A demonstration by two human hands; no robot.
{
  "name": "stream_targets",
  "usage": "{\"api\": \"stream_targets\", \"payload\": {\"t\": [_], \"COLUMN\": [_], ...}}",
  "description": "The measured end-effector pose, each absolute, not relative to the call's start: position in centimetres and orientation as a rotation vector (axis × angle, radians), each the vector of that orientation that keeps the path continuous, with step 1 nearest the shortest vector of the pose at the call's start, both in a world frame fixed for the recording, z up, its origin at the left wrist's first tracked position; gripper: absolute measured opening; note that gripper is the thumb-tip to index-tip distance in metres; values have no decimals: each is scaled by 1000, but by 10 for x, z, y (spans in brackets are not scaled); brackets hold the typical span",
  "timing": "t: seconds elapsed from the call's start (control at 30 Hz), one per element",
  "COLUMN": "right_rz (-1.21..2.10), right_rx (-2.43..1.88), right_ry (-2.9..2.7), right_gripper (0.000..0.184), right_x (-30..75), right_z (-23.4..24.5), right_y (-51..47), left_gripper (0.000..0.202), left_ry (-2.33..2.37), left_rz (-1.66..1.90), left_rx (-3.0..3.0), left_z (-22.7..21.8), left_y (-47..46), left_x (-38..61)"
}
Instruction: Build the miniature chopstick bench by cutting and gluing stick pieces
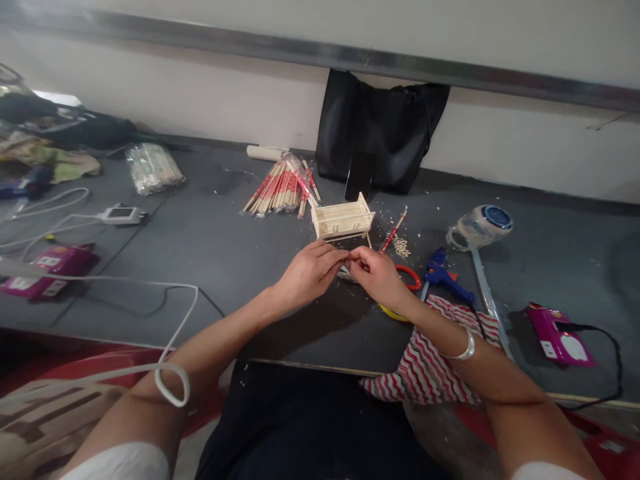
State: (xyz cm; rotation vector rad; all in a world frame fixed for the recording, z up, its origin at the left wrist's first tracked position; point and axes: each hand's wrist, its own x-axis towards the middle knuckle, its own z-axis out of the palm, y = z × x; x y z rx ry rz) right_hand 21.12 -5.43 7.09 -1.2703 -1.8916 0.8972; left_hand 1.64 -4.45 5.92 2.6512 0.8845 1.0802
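Observation:
My left hand (314,272) and my right hand (379,275) meet fingertip to fingertip above the table, both closed in a pinch. What lies between the fingers is too small and hidden to name. Just beyond them stands a small wooden model (343,220) built of pale sticks, with a slatted top and raised ends. Under the right hand, partly covered, are scissors with red and yellow handles (410,277). A red-patterned chopstick (394,229) and a little heap of cut wooden bits (401,247) lie just past the right hand.
Bagged red-patterned chopsticks (283,190) lie behind the model, before a black bag (383,130) with a phone (361,176). To the right are a blue glue gun (447,277), a tipped jar (480,227), striped cloth (430,360) and a purple power strip (560,337). White cables (187,300) cross the left.

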Motion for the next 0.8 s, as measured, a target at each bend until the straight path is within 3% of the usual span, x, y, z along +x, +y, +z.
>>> {"api": "stream_targets", "payload": {"t": [0.4,0.5,0.6,0.7,0.8], "right_rz": [908,735,354,191,254], "right_rx": [-1316,-1495,-1799,-2008,-2108], "right_ry": [-1925,-2212,-2541,-2728,-2824], "right_gripper": [11,15,17,29,53], "right_x": [213,219,229,240,249], "right_z": [64,81,101,112,111], "right_y": [-54,-57,-63,-70,-73], "left_gripper": [22,18,19,32,35], "left_ry": [835,848,858,802,711], "left_rz": [1145,1145,1116,1092,1120], "left_rx": [2325,2095,1675,1285,1116], "left_z": [39,39,40,44,49], "left_y": [-43,-45,-45,-46,-47], "left_x": [19,17,16,17,19]}}
